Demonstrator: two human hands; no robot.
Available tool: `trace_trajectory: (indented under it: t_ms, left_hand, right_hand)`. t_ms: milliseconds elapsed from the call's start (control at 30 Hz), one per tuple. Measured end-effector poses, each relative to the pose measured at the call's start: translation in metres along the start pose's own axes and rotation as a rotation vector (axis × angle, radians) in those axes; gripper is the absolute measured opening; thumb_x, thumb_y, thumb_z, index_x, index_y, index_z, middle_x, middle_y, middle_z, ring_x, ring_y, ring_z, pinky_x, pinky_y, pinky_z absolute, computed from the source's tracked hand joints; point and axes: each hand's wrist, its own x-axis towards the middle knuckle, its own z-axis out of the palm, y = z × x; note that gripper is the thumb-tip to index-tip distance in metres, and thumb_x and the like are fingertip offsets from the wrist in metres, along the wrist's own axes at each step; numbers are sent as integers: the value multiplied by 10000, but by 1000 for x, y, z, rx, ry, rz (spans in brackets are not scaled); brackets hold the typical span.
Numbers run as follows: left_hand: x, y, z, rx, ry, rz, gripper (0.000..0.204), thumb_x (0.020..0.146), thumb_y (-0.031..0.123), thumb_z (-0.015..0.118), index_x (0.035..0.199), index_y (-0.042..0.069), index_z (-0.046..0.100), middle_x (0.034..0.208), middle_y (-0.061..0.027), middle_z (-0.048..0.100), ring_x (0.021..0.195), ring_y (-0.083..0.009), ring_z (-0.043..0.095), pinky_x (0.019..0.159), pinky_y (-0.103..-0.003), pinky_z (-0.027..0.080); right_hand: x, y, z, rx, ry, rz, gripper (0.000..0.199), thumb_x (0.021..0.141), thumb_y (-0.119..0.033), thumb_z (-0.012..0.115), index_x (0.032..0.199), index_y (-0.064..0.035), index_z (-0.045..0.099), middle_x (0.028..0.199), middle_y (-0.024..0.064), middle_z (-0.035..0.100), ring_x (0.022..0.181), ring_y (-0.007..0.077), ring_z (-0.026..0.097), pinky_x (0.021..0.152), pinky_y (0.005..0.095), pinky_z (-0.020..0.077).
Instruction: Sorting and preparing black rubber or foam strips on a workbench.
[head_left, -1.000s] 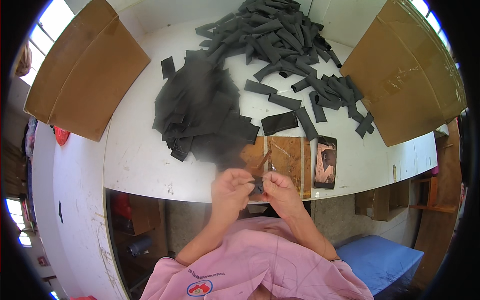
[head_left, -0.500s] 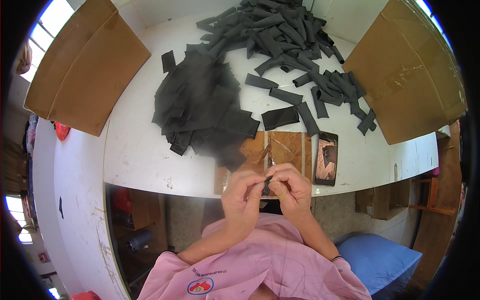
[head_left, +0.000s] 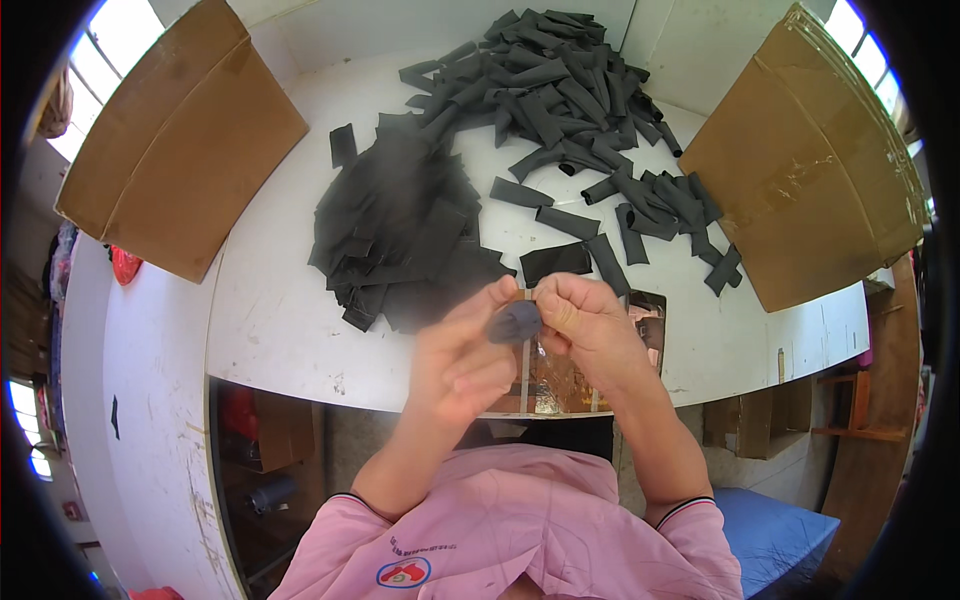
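White worktable (head_left: 300, 345) — heaped dark pieces (head_left: 395, 220) behind the hands.
Right hand (head_left: 595, 328) pinches a rounded dark item (head_left: 515, 323); left hand (head_left: 460, 362) blurred beside it — its grip I cannot tell.

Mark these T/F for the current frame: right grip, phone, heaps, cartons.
1. The right grip holds a dark piece. True.
2. The phone lies left of the brown board. False: it lies to the right, partly hidden by the right grip.
3. The heap of dark tubes is nearer the person than the heap of flat dark pieces. False: the tubes lie farther away.
4. A brown carton stands on each side, left carton and right carton. True.
5. The tabletop is black. False: it is white.
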Motion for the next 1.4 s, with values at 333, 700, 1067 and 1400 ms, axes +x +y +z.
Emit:
trace_trajectory:
  t_ms: [333,700,1067,1400]
  left_hand:
    - [5,3,-20,1416,206,480,298,790,21,530,1084,-17,498,812,-61,566,622,-92,481,588,-221,425]
    - [-1,-6,-13,1255,17,727,65,804,53,567,814,-11,563,863,-115,598,827,-175,551,725,-271,446]
    - [24,-4,1,1692,20,284,120,735,55,618,819,-28,600,860,-116,587,768,-156,553,651,-257,450]
    - [6,-13,-10,1483,19,568,152,805,94,581,906,-20,578,865,-133,590,776,-185,568,706,-301,458]
  right_hand:
    - [7,42,-27,-229,88,45,172,852,-175,500,737,-51,529,646,-47,466,575,51,421,522,197,342]
    - [-15,-12,4,-1645,7,-651,254,785,-232,565,715,8,516,669,105,536,630,274,527,512,334,414]
    - [-5,55,-27,-1169,95,-670,127,724,-128,577,782,-15,577,657,112,573,607,281,571,524,367,452]
    - [-10,43,-18,-1218,83,-456,140,737,-141,556,758,-3,568,649,120,559,604,286,566,522,377,448]
